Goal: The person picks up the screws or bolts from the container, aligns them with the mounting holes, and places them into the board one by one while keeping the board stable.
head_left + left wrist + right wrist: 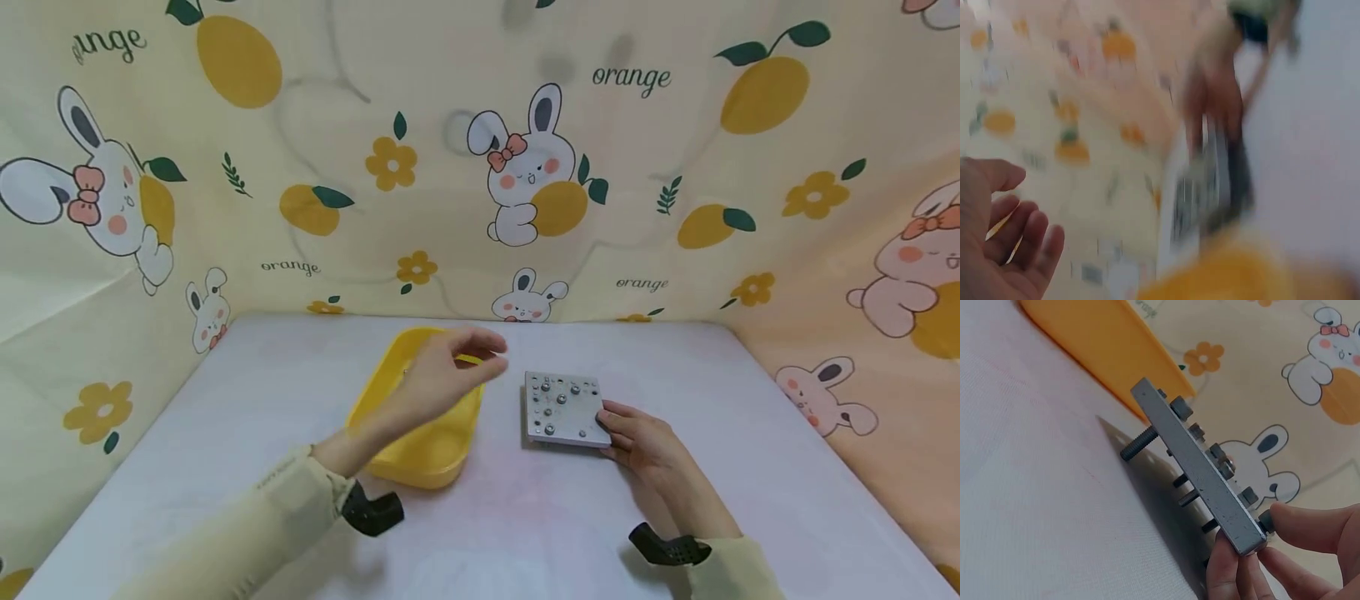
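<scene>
So the yellow tray (420, 477) is my reference here, and the metal plate (566, 419) is just to the right of it, a little way apart from it. The right hand (648, 450) has that plate pinched by the edge farthest from the tray, toward the near corner: thumb on the upper face, pressed against a bolt head there, other fingers tucked underneath. So pretty much the whole plate sticks out from the grip toward the tray, and only that far end is between the fingers. Bolts (1181, 407) stand up all over the top face, and threaded ends poke out below, the longest screw (1140, 443) being at the end nearest the tray. Can't tell whether its tip touches the white table (517, 533) or not. The left hand (438, 379) is up over the tray, fingers loosely bent with a gap to the thumb, and I see nothing in it, so the plate is well clear of that one, off to the tray's right. Behind the tray there's a printed cloth (450, 217) with bunnies and oranges
</scene>
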Motion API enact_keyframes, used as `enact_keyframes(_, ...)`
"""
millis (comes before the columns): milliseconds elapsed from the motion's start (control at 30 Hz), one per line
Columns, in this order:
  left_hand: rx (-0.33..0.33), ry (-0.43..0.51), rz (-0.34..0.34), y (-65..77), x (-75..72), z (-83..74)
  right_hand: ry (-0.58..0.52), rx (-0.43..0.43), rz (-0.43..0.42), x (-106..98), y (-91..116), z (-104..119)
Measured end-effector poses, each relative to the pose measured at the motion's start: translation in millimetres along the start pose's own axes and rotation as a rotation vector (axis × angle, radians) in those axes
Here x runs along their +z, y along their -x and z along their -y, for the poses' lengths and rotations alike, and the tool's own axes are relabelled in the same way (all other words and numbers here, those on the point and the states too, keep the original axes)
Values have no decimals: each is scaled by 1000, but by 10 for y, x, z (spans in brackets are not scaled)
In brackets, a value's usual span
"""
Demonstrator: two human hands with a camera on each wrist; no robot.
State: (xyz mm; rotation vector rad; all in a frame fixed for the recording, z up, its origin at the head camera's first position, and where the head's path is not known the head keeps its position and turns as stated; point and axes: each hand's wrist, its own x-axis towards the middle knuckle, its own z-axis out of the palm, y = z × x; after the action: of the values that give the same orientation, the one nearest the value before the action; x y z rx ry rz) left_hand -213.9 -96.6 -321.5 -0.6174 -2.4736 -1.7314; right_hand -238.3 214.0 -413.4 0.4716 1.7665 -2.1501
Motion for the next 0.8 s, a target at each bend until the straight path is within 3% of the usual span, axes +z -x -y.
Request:
enact_keyframes(133,-131,41,32,-192,-467,302,7,3,-6,-8,2,0)
enact_keyframes(300,-247,84,39,-268,-757,694,11,-4,-8,3,8,1)
enact_keyframes(433,-318,79,-22,-220,-784,886,5,-5,-8,11,4,-20)
enact_keyframes(567,-383,69,-74,-211,-724,939,8,-3,-16,6,-1,-26)
enact_keyframes(800,-366,19,-76,-289,-586,983,17,-14,-19,-2,-7,-25)
